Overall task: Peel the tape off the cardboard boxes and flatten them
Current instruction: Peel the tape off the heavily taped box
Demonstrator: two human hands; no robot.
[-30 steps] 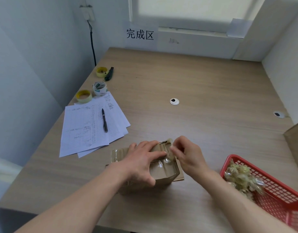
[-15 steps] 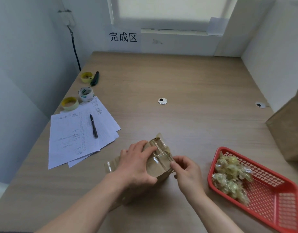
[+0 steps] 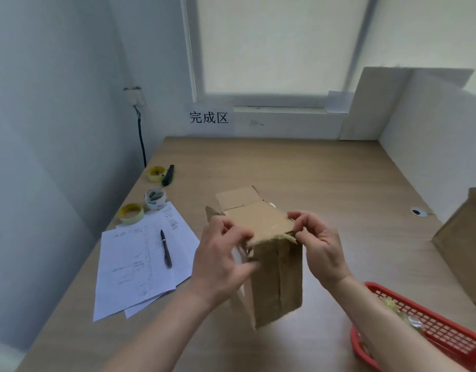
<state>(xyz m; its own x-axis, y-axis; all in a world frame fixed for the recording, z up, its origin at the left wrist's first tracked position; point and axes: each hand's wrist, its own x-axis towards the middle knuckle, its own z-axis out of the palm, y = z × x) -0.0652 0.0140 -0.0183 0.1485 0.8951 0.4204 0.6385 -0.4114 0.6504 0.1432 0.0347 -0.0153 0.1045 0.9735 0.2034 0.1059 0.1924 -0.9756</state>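
A small brown cardboard box (image 3: 277,275) is held up above the wooden table (image 3: 325,170), standing tall with its top flaps open. My left hand (image 3: 220,260) grips its left top edge, where a strip of clear tape hangs down the side. On the right top corner my right hand (image 3: 320,245) pinches the flap's edge. Both hands hold the same box. Its far flaps stick up behind my fingers.
Sheets of paper (image 3: 140,264) with a black pen (image 3: 166,248) lie to the left, with three tape rolls (image 3: 155,199) and a cutter (image 3: 168,175) behind them. A red basket (image 3: 432,342) with balled tape sits at the front right. Another cardboard box (image 3: 465,248) stands at the right edge.
The box went from lying on the table under my left hand to being lifted upright with its flaps open. My right hand moved from the tape to the flap's right corner. The camera tilted up.
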